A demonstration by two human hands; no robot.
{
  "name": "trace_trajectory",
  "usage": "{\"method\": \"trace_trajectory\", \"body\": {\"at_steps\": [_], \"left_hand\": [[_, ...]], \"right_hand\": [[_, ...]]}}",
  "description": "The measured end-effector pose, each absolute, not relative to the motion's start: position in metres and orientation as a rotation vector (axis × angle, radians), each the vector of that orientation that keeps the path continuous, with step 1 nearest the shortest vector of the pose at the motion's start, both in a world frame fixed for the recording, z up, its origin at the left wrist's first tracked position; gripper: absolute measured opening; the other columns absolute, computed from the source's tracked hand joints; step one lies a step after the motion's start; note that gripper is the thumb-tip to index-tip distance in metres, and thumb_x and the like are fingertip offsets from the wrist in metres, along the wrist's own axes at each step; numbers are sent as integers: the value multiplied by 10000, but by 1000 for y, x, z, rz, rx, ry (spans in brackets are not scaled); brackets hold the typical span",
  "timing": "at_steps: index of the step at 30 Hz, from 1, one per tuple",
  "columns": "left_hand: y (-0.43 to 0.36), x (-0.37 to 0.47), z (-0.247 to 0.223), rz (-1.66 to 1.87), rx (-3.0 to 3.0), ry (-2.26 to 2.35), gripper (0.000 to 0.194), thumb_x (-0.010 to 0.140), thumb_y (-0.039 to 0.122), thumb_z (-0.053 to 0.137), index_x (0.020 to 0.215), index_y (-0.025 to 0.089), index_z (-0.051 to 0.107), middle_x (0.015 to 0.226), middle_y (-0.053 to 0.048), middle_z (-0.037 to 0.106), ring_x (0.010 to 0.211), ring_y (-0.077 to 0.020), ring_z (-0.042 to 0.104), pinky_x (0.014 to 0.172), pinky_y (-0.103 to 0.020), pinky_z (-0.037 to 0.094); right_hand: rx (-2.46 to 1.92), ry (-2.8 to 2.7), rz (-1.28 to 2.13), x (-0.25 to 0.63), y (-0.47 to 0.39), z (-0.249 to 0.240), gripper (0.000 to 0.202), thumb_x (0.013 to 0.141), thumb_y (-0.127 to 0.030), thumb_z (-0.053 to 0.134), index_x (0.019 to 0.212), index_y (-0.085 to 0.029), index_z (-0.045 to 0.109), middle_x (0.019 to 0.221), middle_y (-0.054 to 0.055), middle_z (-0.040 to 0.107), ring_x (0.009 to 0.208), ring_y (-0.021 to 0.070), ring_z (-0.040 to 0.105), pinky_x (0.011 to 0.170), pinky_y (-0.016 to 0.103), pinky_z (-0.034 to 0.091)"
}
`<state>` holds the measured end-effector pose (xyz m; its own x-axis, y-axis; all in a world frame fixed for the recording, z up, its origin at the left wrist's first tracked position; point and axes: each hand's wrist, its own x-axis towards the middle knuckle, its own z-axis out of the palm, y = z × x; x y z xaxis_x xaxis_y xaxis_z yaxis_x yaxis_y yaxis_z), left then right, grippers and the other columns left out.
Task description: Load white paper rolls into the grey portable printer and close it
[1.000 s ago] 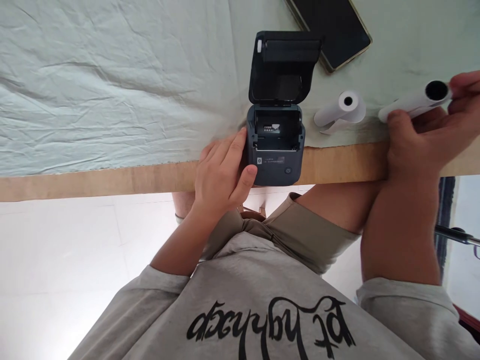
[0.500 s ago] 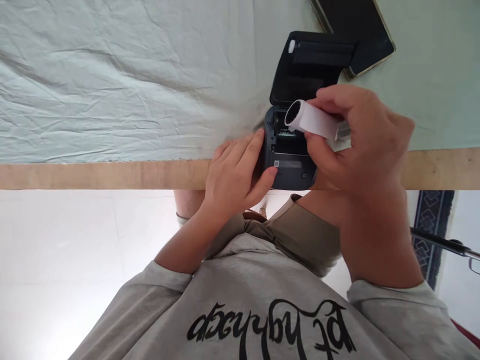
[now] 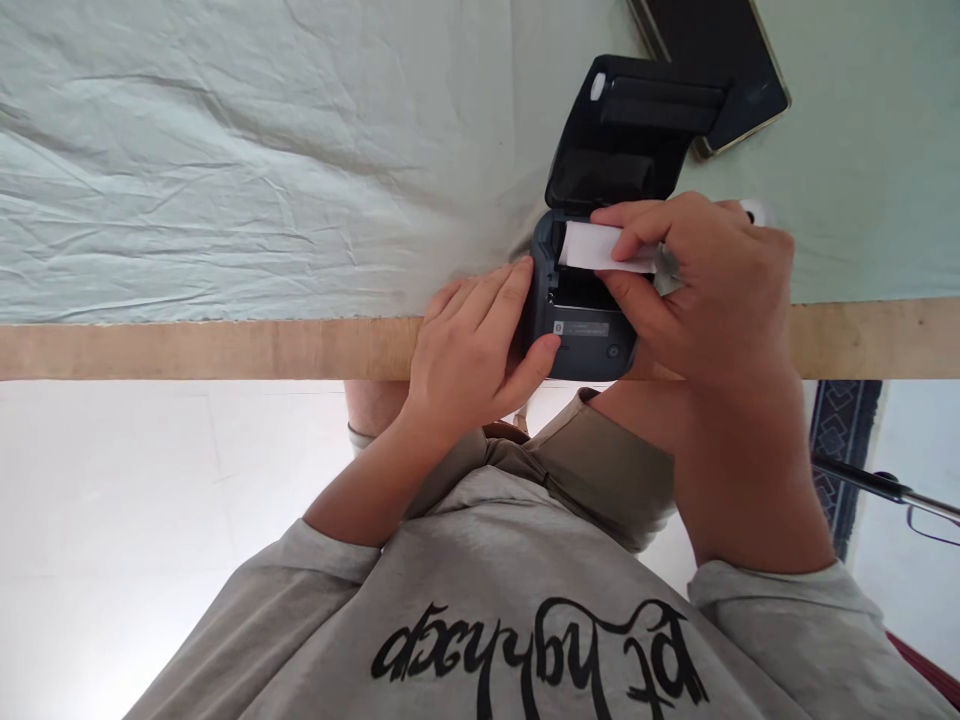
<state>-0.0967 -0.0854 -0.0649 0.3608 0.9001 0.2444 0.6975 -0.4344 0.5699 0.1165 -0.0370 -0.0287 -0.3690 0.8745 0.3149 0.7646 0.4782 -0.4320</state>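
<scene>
The cloth-covered table [image 3: 262, 180] spreads wide to the left, and the printer [image 3: 585, 342] sits at its bare wooden edge [image 3: 225, 350], lid [image 3: 615, 172] raised beside the phone [image 3: 739, 60]. The left hand [image 3: 476, 350], fingers extended, rests against the printer's side; the right hand [image 3: 712, 280] pinches the paper roll [image 3: 589, 247] at the open compartment [image 3: 581, 292].

1. Printer [image 3: 581, 348]: one.
2. Held white roll [image 3: 589, 246], second white roll [image 3: 763, 212] at printer's 3 o'clock: two.
3. Phone [image 3: 712, 65], 1 o'clock: one.
4. Left hand [image 3: 474, 345], 8 o'clock; right hand [image 3: 716, 275], 3 o'clock: two.
</scene>
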Motion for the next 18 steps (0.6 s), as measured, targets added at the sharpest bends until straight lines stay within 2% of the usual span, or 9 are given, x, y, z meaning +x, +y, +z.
{"method": "trace_trajectory", "body": {"at_steps": [5,9,13,18], "left_hand": [[-85,-96,-65,762,2266,1406,601,1040,525,336,1450,114,492,1408,-181,637,1235,-316,640,1073,-435,438],[-85,-96,-65,774,2264,1409,597,1042,528,340,1443,114,495,1403,-183,639,1229,-320,643,1057,-442,448],[-85,-98,-61,784,2214,1389,580,1048,542,346,1429,133,502,1398,-173,644,1245,-311,641,1061,-456,463],[-77,-103,-52,859,2015,1349,520,1065,588,325,1412,246,506,1410,-97,646,1312,-243,619,1108,-425,505]], "right_hand": [[-1346,-2227,361,115,-36,-22,177,852,-119,671,910,-267,594,970,-6,771,982,237,727,897,459,554],[-1258,-2207,339,115,-40,-18,193,841,-79,647,838,-261,582,1016,5,769,1114,249,714,946,470,555],[-1107,-2165,221,116,-54,-23,173,836,-93,659,848,-252,592,1011,4,763,1012,229,731,872,457,590],[-1016,-2027,160,111,-72,-42,169,807,-117,660,854,-263,588,925,-15,730,980,222,720,851,430,589]]}}
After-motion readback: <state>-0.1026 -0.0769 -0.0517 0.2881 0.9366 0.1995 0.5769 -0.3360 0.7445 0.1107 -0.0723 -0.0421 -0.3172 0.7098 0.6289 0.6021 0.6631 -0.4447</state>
